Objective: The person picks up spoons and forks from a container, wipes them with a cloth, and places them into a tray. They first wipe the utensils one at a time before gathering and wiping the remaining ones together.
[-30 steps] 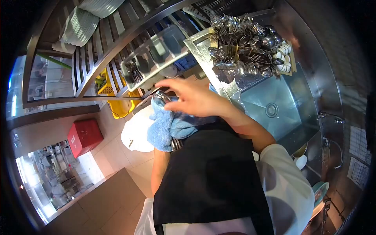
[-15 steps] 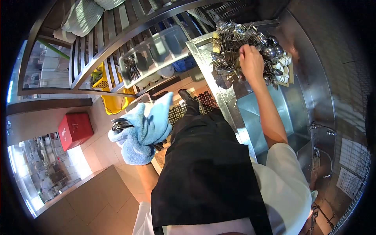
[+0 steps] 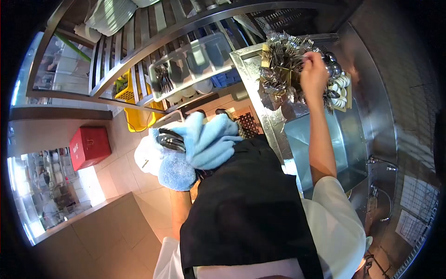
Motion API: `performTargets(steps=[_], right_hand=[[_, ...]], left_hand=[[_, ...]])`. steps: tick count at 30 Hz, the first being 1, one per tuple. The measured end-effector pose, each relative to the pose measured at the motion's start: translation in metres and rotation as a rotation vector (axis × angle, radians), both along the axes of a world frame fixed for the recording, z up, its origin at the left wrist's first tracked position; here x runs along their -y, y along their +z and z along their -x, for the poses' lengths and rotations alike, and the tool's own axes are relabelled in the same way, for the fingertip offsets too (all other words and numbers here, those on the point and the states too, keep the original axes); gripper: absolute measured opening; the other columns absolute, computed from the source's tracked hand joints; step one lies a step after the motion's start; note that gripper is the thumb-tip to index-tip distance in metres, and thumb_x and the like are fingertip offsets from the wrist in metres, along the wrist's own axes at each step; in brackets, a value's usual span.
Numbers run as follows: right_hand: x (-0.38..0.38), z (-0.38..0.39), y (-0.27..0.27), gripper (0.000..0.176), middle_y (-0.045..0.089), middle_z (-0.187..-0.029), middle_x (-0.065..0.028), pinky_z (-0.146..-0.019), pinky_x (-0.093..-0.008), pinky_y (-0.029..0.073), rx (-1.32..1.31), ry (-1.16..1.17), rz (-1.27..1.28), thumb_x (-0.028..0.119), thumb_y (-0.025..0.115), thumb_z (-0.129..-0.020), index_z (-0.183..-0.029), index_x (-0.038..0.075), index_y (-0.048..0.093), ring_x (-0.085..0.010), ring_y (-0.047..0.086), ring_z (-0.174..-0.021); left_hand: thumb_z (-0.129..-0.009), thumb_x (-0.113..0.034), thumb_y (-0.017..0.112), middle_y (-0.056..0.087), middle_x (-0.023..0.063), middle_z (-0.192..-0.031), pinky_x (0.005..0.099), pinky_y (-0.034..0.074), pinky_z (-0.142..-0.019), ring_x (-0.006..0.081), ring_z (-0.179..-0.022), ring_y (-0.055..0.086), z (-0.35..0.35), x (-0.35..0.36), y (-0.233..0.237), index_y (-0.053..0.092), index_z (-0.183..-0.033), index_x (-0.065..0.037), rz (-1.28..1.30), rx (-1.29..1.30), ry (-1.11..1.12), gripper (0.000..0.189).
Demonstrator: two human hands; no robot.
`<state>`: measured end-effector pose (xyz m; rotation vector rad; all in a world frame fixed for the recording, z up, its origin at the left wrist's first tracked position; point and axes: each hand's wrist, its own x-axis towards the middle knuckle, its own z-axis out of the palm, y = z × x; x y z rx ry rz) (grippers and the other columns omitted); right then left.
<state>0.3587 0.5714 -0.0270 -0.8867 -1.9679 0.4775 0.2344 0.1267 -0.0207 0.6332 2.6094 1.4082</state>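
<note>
A light blue towel is draped over my left hand, which it hides. A bundle of metal cutlery pokes out of its folds, gripped through the cloth. My right hand is over a heaped pile of forks and spoons, fingers curled together in a pinch. What they hold, if anything, I cannot make out. Round metal ladles or large spoons lie just beyond that hand. White spoons are stacked at the pile's right side.
Below the pile is a steel sink with taps on its right. A divided grey cutlery tray with some cutlery sits by a metal rack. Yellow baskets and a red box stand at left.
My right hand has risen slightly off the pile and shifted right. The towel and cutlery bundle have moved right, closer to the apron, and the towel's loose end has swung over.
</note>
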Motion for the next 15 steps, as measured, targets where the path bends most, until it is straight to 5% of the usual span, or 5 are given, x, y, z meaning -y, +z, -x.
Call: performTargets(steps=[6,11,13,15], right_hand=[[0.032,-0.030,0.104,0.009,0.070,-0.094,-0.0022,-0.076,-0.0255,0.052,-0.552,0.180,0.136,0.001,0.064,-0.099,-0.107,0.001,0.069,-0.0100,0.064,-0.083],[0.108,-0.027,0.109,0.014,0.072,-0.094,-0.0041,-0.076,-0.0248,0.053,-0.346,0.581,0.577,-0.005,0.063,-0.095,-0.107,0.001,0.069,-0.0081,0.065,-0.083],[0.146,-0.009,0.090,0.016,0.073,-0.094,-0.0062,-0.074,-0.0250,0.053,-0.245,0.785,0.745,-0.005,0.063,-0.094,-0.108,0.001,0.069,-0.0078,0.066,-0.082],[0.181,0.014,0.074,0.014,0.072,-0.094,-0.0063,-0.071,-0.0261,0.053,-0.229,0.882,0.899,-0.003,0.066,-0.093,-0.106,0.000,0.069,-0.0086,0.066,-0.077]], left_hand=[[-0.100,-0.017,0.056,0.069,0.0151,-0.120,0.0423,0.050,-0.099,0.0317,-0.112,0.065,0.010,-0.015,-0.006,0.064,-0.128,-0.003,0.070,-0.094,-0.083,0.033],[-0.098,-0.011,0.053,0.071,0.0173,-0.117,0.0396,0.049,-0.102,0.0320,-0.114,0.065,0.000,-0.062,0.044,0.070,-0.125,-0.006,0.201,-0.453,-0.448,0.032],[-0.096,-0.013,0.058,0.071,0.0191,-0.115,0.0429,0.049,-0.101,0.0370,-0.112,0.065,-0.010,-0.071,0.048,0.069,-0.125,-0.006,0.052,-0.226,-0.397,0.032],[-0.099,-0.014,0.056,0.070,0.0181,-0.116,0.0424,0.050,-0.100,0.0348,-0.111,0.065,-0.018,-0.085,0.070,0.066,-0.126,-0.005,0.190,-0.212,-0.279,0.031]])
